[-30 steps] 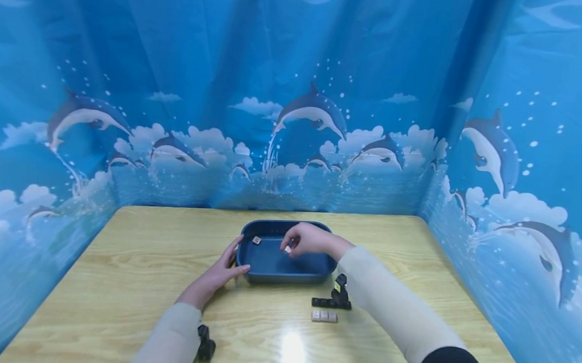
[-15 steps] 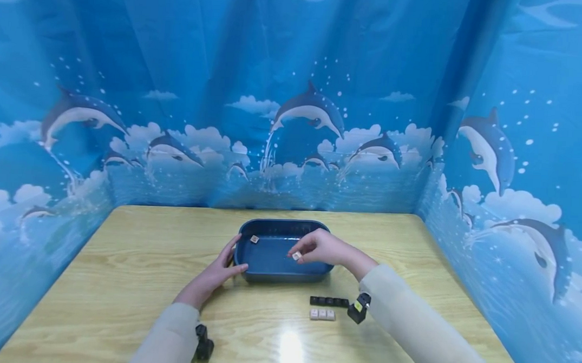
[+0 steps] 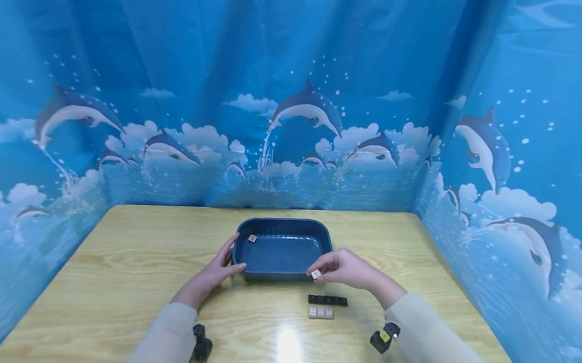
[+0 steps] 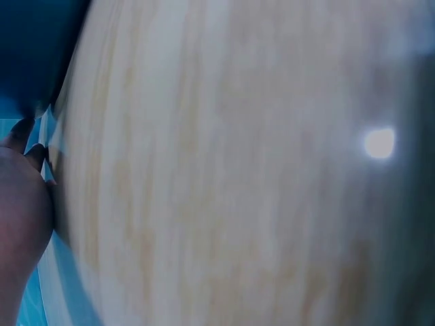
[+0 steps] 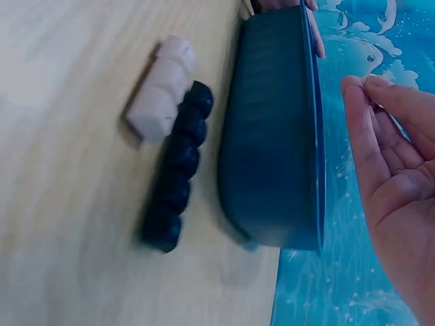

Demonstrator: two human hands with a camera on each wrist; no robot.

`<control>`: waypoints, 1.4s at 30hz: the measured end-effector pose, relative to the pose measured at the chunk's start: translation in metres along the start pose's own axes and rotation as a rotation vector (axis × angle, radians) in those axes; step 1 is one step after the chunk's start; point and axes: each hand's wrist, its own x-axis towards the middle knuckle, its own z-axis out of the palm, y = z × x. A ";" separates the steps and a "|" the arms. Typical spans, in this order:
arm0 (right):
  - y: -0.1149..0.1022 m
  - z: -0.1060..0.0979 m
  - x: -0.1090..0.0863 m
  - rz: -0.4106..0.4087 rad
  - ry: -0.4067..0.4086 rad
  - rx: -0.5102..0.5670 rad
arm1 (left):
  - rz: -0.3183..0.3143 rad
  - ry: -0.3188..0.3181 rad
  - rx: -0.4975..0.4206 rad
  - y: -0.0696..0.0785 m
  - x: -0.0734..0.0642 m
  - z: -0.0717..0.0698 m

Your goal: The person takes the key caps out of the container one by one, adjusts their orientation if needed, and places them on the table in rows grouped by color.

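Between the thumb and fingertips of my right hand (image 3: 351,269) a white keycap (image 3: 316,274) is pinched, over the front right corner of a dark blue plastic basin (image 3: 284,258). My left hand (image 3: 214,271) rests against the basin's left end, thumb at the front rim and fingers extended along the outer side. One pale keycap (image 3: 253,238) lies inside the basin near its left end. In front of the basin, a row of several black keycaps (image 3: 327,300) sits on the table, with three white keycaps (image 3: 321,313) lined up just nearer to me.
The wood-grain table (image 3: 136,261) reaches back to a blue dolphin-print curtain (image 3: 202,91), which also encloses both sides. Small black devices are worn at my left wrist (image 3: 202,343) and right wrist (image 3: 385,337). A bright reflection shows on the table's near part.
My right hand has moved from inside the basin toward the right and nearer to me, bringing the white keycap along. The left hand stays against the basin.
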 end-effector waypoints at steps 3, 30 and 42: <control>0.004 0.002 -0.011 -0.004 0.007 0.036 | -0.008 0.001 0.009 0.000 0.000 0.000; 0.035 0.012 -0.061 0.061 0.147 0.170 | 0.008 0.001 0.007 0.001 0.004 -0.004; 0.053 0.021 -0.072 0.126 0.182 0.200 | 0.020 -0.004 0.011 0.002 0.002 -0.001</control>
